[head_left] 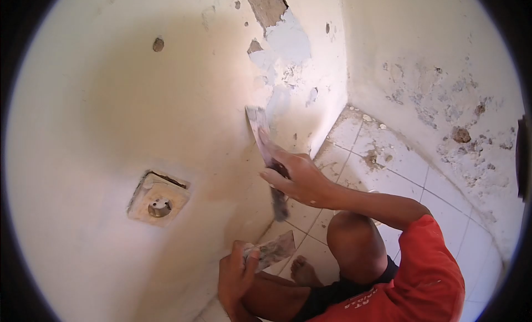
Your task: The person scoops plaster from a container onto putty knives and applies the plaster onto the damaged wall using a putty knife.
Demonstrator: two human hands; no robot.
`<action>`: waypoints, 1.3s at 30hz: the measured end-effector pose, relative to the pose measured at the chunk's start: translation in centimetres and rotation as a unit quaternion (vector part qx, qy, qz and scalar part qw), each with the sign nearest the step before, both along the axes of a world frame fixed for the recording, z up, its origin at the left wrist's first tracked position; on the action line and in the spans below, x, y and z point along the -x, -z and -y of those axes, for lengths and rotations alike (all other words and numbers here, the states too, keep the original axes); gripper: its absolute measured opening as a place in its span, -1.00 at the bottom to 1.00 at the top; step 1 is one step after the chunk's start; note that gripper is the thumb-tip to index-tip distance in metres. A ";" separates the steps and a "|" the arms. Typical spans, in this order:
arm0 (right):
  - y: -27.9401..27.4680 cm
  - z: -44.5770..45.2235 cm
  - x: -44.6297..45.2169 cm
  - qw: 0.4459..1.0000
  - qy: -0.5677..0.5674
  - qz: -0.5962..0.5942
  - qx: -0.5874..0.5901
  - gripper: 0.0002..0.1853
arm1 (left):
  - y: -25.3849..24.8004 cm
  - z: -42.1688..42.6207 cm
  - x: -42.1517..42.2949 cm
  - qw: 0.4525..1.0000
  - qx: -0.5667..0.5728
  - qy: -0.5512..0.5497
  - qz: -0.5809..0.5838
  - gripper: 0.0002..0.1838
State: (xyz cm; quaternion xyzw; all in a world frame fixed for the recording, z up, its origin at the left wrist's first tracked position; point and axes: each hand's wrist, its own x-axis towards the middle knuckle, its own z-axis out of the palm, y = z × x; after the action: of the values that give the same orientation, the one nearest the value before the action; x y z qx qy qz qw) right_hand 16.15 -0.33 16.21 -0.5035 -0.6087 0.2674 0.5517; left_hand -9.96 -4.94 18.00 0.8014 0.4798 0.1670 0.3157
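My right hand [302,180] is closed around the handle of a putty knife [258,122], its blade tip at the wall just below a patch of pale grey filler [288,42]. The handle's dark end sticks out below the fingers. Lower down, my left hand [237,275] grips a flat, smeared scraper [276,251] between thumb and fingers, in front of my bent leg. Its handle is hidden by the hand. Above the grey filler, a strip of brown bare wall [267,9] shows where the surface has broken away.
A wall socket [159,203] sits in a recess at lower left, with a gap along its top edge. A small hole [158,44] marks the wall above. Flaking damage covers the right wall [426,95]. Crumbs and stains lie on the white floor tiles [404,161].
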 end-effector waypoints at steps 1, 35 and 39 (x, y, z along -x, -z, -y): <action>0.3 0.4 -0.1 0.999 0.016 0.030 -0.032 -0.30 | 0.0 0.0 0.1 1.000 -0.003 -0.001 0.000 -0.79; -3.6 1.6 -4.9 0.990 0.073 -0.020 0.119 -0.44 | -0.7 1.2 0.5 0.999 -0.012 0.002 -0.030 -0.77; -3.4 -1.2 -5.9 0.988 0.154 -0.009 -0.011 -0.44 | -0.6 1.5 0.6 1.000 -0.004 -0.006 -0.019 -0.77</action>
State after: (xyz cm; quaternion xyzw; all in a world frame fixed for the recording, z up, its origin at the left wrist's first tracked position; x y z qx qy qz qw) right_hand 22.09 0.88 19.60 -0.5823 -0.5220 0.1771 0.5976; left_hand -10.61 -6.46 18.64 0.8030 0.4893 0.1559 0.3024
